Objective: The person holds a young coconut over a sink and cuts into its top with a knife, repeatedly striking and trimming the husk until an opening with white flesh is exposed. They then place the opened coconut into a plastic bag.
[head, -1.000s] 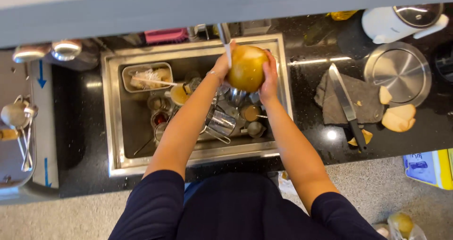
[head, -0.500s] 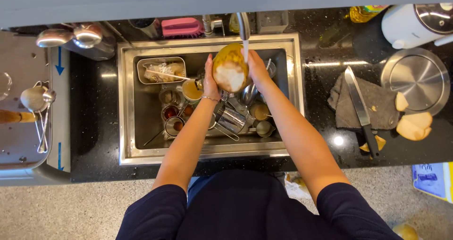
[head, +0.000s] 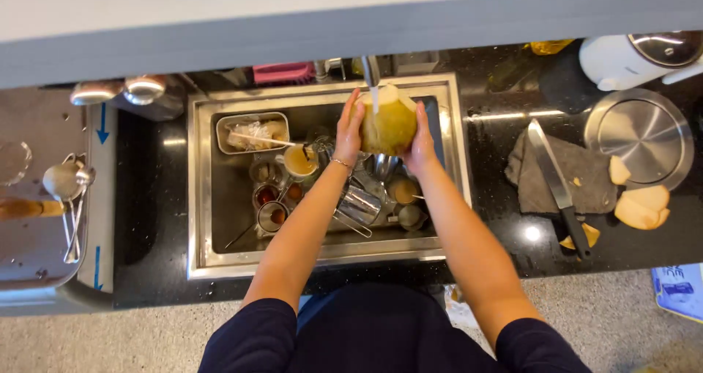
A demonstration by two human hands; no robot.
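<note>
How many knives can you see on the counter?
1. The knife lies on a grey cloth on the black counter, to the right of the sink. More could be hidden among the dishes piled in the sink.

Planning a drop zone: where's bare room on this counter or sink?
Bare black counter between the steel sink and grey tray; also the strip between sink and grey cloth. Crowded: sink floor full of cups, and right counter around the knife and round steel lid.
</note>
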